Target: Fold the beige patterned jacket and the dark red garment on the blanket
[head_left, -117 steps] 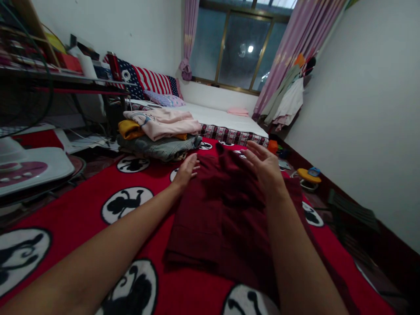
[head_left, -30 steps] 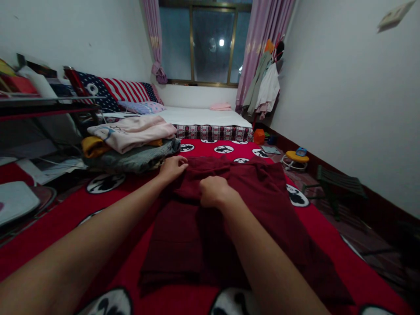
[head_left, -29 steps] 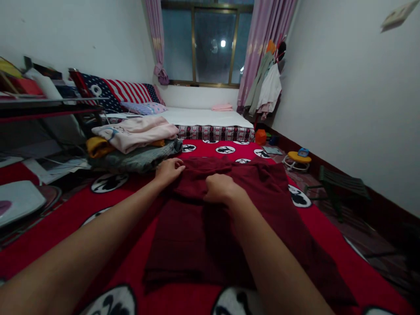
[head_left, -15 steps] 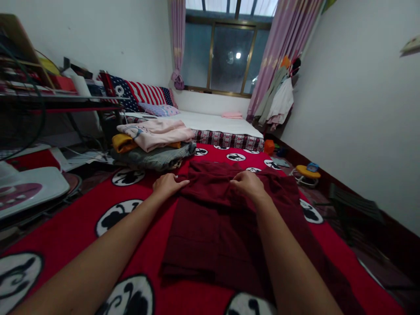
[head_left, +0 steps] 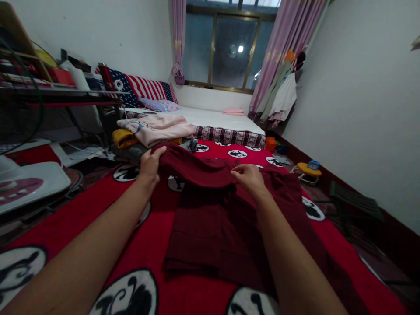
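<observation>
A maroon long-sleeved top (head_left: 200, 236) lies spread on the red blanket (head_left: 78, 236), with folds bunched across its upper part. At the upper left, my left hand (head_left: 150, 168) is closed on the end of a sleeve and holds it up off the blanket, so that the cloth sags between my hands. My right hand (head_left: 250, 177) pinches the same top near its upper middle, thumb and forefinger together. Just beyond my left hand is a stack of folded clothes, with a pale pink garment (head_left: 157, 127) on top and a mustard one (head_left: 124, 138) beneath.
A bed with a white sheet (head_left: 203, 117) stands under the window. To the left is a cluttered desk (head_left: 65, 92), with a white and pink plastic seat (head_left: 49, 181) below. Along the right wall are a yellow stool (head_left: 308, 169) and a dark folding stool (head_left: 356, 201).
My left hand has moved left and up, lifting the sleeve off the blanket toward the clothes stack. My right hand stays nearly in place on the top.
</observation>
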The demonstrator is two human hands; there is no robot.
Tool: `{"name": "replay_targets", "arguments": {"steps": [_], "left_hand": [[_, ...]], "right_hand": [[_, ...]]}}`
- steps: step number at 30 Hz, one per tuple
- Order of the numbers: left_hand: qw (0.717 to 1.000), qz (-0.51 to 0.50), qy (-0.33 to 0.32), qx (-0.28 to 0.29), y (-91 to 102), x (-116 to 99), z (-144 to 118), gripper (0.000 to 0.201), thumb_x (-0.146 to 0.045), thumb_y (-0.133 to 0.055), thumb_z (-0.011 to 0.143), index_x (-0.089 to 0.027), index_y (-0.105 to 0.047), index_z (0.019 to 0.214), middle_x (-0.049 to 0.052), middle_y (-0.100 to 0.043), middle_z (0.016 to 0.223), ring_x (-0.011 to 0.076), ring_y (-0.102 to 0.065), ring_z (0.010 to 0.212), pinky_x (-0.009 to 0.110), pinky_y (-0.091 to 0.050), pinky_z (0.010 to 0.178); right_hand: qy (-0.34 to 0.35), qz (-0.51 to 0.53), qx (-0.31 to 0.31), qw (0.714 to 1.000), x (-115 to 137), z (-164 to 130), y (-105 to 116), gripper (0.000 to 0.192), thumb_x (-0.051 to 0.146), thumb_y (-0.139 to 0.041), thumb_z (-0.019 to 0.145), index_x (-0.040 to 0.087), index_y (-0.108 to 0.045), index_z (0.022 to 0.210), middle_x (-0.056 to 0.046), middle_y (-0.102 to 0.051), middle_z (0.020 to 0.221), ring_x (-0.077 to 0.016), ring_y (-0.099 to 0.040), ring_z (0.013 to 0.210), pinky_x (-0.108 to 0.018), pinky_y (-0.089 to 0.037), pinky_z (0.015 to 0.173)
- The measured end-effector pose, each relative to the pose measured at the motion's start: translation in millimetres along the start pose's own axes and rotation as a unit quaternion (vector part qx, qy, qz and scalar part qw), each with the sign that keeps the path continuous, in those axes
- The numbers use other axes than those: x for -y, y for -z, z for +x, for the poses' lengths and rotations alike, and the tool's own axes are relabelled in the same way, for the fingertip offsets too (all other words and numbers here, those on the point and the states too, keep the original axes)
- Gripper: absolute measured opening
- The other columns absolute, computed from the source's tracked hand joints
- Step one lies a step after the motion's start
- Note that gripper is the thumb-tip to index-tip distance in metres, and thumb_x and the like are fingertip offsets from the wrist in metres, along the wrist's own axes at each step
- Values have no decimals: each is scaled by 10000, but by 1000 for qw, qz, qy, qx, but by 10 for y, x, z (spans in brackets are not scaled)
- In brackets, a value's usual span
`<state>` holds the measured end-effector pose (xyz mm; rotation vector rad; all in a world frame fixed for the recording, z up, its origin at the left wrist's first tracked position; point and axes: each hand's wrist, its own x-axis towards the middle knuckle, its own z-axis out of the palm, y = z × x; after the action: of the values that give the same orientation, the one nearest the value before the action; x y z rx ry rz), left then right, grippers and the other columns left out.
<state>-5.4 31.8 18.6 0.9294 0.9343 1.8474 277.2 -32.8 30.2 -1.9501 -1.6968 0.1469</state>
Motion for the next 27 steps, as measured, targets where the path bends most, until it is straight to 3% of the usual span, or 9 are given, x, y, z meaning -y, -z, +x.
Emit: {"name": "replay_targets", "arguments": {"steps": [3, 8, 14, 16, 18, 20, 22, 25, 27], "left_hand": [[999, -7, 4, -45, 69, -79, 74, 191, -253, -677, 644, -192, -609, 811, 10, -686, 789, 195, -679, 787, 337, -570, 801], [995, -15, 26, -99, 170, -55, 171, 147, -231, -650, 655, -216, -578, 782, 3, -690, 816, 198, -688, 826, 345, -585, 813], [990, -38, 45, -128, 227, -51, 254, 167, -182, -612, 725, -191, -605, 892, 6, -698, 853, 153, -683, 790, 307, -588, 800], [986, -86, 70, -123, 217, -79, 273, 165, -151, -597, 760, -171, -613, 923, 18, -704, 874, 146, -681, 805, 305, -581, 816], [983, -122, 85, -105, 163, -124, 247, 171, -134, -562, 808, -154, -617, 968, 32, -710, 915, 142, -679, 838, 298, -574, 828], [989, -125, 67, -49, 55, -173, 144, 195, -168, -523, 866, -161, -622, 1034, 40, -713, 984, 145, -676, 899, 289, -565, 841], [993, -84, 46, 71, -91, -196, -27, 264, -315, -486, 930, -186, -624, 1114, 52, -703, 1080, 174, -663, 996, 311, -553, 868], [953, 23, 68, 293, -286, -120, -289, 559, -631, -408, 911, -224, -595, 1247, 97, -637, 1262, 247, -598, 1164, 388, -510, 939], [926, 99, 71, 358, -335, 2, -381, 698, -739, -406, 847, -229, -573, 1292, 118, -584, 1342, 273, -544, 1239, 414, -467, 987]], "right_hand": [[38, 46, 36, 998, 51, -29, -123, 226, 309, -610, 811, 215, -766, 945, -41, -753, 854, -175, -691, 808, -245, -484, 730], [150, 62, 190, 968, 176, -133, -269, 242, 342, -716, 749, 218, -763, 951, -30, -759, 916, -174, -688, 837, -229, -483, 725], [152, 77, 129, 977, 365, -247, -437, 247, 295, -595, 855, 212, -742, 1036, -38, -752, 976, -162, -679, 866, -236, -473, 778], [179, 73, 166, 967, 428, -293, -519, 243, 351, -635, 835, 220, -748, 1007, -45, -745, 1009, -189, -673, 935, -261, -468, 833], [173, 136, 206, 954, 486, -316, -581, 313, 396, -673, 811, 201, -729, 1050, -65, -732, 1056, -208, -668, 980, -275, -472, 858], [92, 275, 212, 933, 518, -295, -588, 441, 438, -618, 860, 163, -640, 1204, -106, -694, 1150, -202, -681, 959, -281, -497, 836], [-13, 429, 190, 883, 495, -233, -523, 556, 524, -446, 942, 141, -501, 1342, -151, -634, 1246, -192, -691, 940, -293, -525, 802], [-112, 549, 136, 817, 341, -120, -364, 784, 697, -110, 923, 146, -344, 1428, -188, -586, 1284, -206, -684, 977, -327, -556, 770], [-159, 563, 112, 803, 202, -68, -305, 876, 754, -45, 871, 135, -320, 1428, -193, -607, 1221, -217, -688, 948, -333, -571, 726]]}}
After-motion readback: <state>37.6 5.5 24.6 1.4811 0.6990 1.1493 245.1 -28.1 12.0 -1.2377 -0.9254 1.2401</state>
